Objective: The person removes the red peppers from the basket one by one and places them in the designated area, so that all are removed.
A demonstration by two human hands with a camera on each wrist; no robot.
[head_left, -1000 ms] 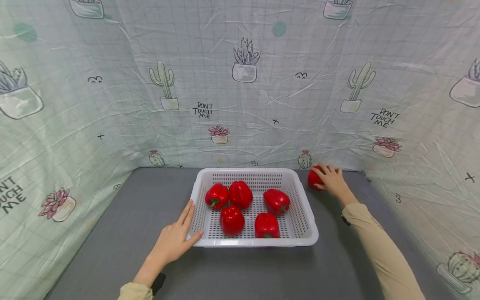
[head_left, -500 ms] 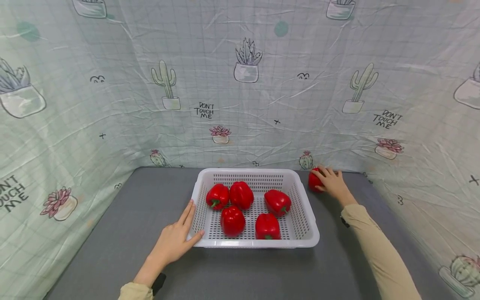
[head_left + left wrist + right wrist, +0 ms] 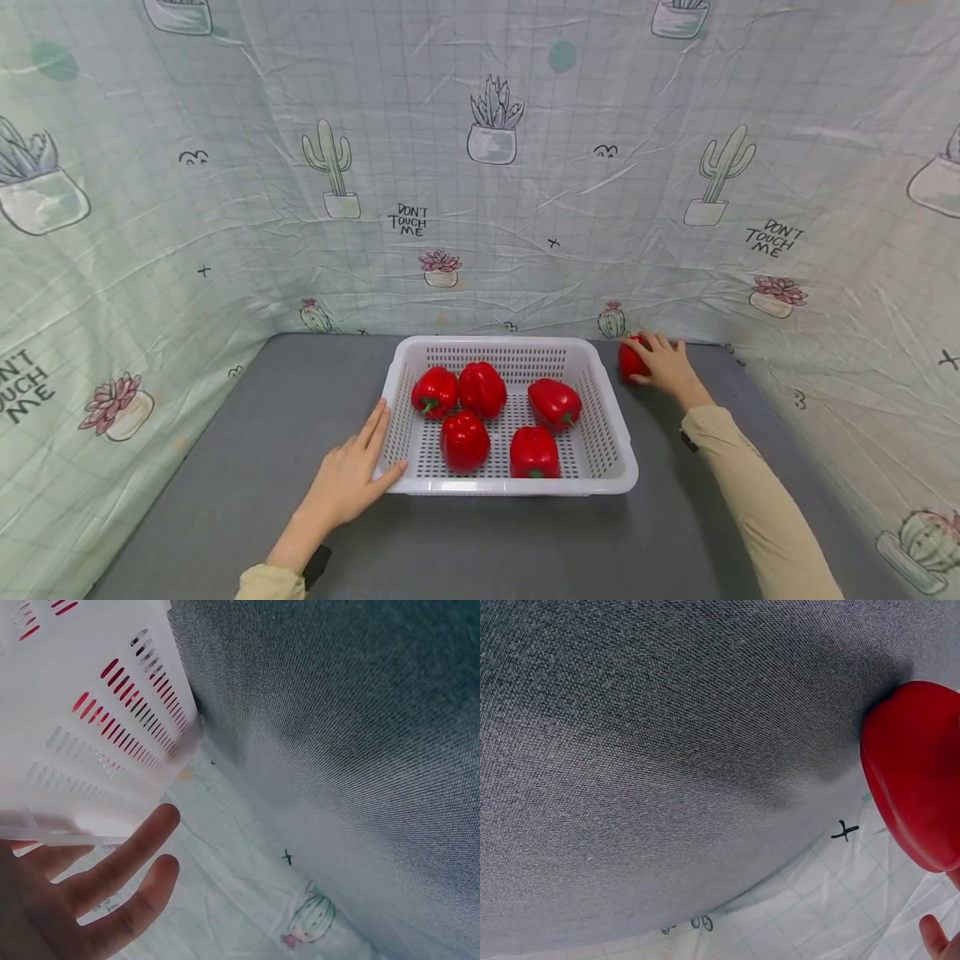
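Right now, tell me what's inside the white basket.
Five red peppers lie inside the white basket, on its slotted floor. The patches of floor directly beneath them are covered, so those cannot be seen.

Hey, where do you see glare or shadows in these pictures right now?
Head view: small bright glints on the peppers in the white basket, plus a soft shadow beside the right sleeve; left wrist view: the left hand looks dim against the paler basket; right wrist view: dark shadow beside the lone pepper.
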